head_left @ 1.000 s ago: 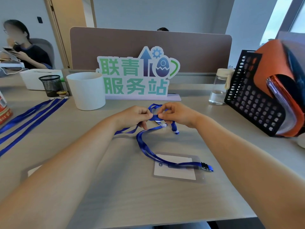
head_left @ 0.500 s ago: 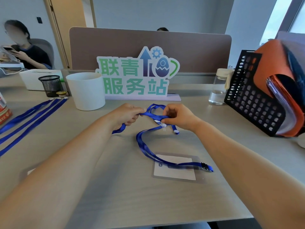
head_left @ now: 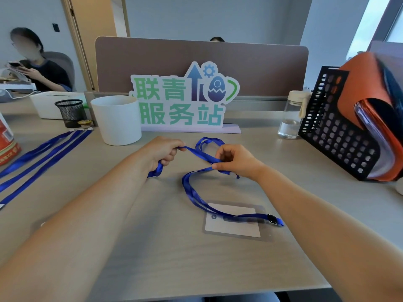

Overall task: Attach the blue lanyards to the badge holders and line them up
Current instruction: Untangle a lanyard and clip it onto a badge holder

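Observation:
A blue lanyard [head_left: 192, 192] lies tangled on the desk middle. My left hand [head_left: 162, 152] is closed on one strand of it and my right hand [head_left: 233, 160] pinches another strand, with a short stretch taut between them. The lanyard's doubled tail curves down across a clear badge holder [head_left: 233, 227] with a white card inside, and its black clip [head_left: 272, 219] rests at the holder's right edge. Whether the clip is fastened to the holder is unclear. Several more blue lanyards [head_left: 43, 151] lie straight and side by side at the far left.
A white cup [head_left: 117, 120] and a standing sign [head_left: 183, 99] are just behind my hands. A water bottle [head_left: 292, 116] and a black file rack [head_left: 340, 127] with orange folders stand at right. A mesh pen cup [head_left: 70, 113] and a red can [head_left: 7, 142] are at left. Another person sits at far left.
My hands have moved apart: the left one pulled its strand to the left, and the lanyard stretch between them has lengthened. The badge holder and clip have stayed put.

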The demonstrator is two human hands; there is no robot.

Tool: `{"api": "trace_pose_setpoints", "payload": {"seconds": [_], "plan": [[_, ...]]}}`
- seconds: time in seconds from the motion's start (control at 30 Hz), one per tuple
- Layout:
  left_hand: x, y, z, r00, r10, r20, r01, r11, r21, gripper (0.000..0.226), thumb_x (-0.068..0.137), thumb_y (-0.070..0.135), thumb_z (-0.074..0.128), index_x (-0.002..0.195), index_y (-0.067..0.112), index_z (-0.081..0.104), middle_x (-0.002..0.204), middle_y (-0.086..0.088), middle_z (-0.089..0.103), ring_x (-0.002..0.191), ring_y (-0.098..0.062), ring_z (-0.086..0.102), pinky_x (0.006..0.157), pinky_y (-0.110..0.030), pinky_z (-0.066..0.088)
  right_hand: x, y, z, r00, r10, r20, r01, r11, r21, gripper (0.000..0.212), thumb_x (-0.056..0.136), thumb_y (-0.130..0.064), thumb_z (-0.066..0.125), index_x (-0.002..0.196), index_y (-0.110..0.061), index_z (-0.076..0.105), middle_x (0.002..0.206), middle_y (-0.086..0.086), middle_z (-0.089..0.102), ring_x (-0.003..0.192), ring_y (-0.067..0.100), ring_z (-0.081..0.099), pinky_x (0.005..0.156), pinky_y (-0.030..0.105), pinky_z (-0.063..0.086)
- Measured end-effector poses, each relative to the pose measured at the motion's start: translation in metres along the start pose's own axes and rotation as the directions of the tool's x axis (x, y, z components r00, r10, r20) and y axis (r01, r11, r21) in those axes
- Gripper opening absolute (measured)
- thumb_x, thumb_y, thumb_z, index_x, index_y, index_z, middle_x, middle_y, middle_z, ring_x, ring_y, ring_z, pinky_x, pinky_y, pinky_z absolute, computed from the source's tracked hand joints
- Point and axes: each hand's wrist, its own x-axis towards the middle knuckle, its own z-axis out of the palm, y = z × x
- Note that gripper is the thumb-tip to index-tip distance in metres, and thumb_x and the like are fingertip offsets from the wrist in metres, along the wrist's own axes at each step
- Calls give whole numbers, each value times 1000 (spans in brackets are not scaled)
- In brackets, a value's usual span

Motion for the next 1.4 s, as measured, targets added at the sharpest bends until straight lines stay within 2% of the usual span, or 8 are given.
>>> {"api": "trace_pose_setpoints", "payload": {"seconds": [0.13,0.3,0.4,0.63,0.93,1.07,1.23,1.4], "plan": [[-3,-2,-7,1000,-2,-24,1,999,-38,21,92,21,49,76,10,57,39,10,24,34,-5,18,34,-16,16,3,4,1,996,69,48,-71,997,43,12,81,-8,68,77,-17,63,76,4,67,72,21,58,70,38,43],[-4,-4,-14,997,-3,-74,1,999,-36,21,91,20,50,74,10,58,40,9,23,35,-7,18,34,-17,15,3,1,4,988,143,63,-152,969,192,24,83,8,49,77,-13,60,75,12,60,60,18,50,54,25,35],[-3,-7,-17,996,-2,-95,-1,999,-37,21,90,20,50,74,10,58,41,9,23,35,-7,18,35,-17,16,1,-2,3,985,148,90,-166,957,237,30,85,12,42,83,-12,60,79,10,62,54,9,57,48,18,39],[-1,-16,-23,990,-21,-143,15,999,-42,20,89,20,50,72,10,58,45,7,24,37,-8,18,37,-18,16,2,-3,-1,984,129,119,-163,925,343,34,84,15,47,91,-15,61,88,6,60,74,14,63,60,19,55],[-7,-22,-34,990,-54,-127,53,999,-14,19,88,18,50,74,8,57,43,7,23,36,-8,17,34,-17,16,8,-9,6,995,94,39,-101,942,321,16,86,7,55,89,-8,58,78,2,58,59,6,61,54,14,51],[-7,-26,-39,991,-64,-121,65,998,4,18,88,17,51,74,8,59,50,3,23,37,-8,17,36,-18,16,13,-12,9,990,124,63,-139,908,395,25,90,5,48,78,-11,64,77,3,61,53,4,59,53,13,49],[-7,-30,-44,990,-74,-120,78,997,30,18,88,17,50,75,7,58,51,3,23,38,-9,17,37,-19,15,15,-13,7,982,122,143,-184,773,606,29,90,9,45,88,-9,68,77,0,71,69,10,68,69,19,56],[-9,-32,-48,992,-82,-94,85,996,29,18,88,17,50,75,8,57,45,7,21,36,-8,16,36,-18,14,17,-13,14,989,119,83,-143,895,422,15,81,-3,66,87,-15,71,84,2,68,82,14,64,85,24,54]]}}
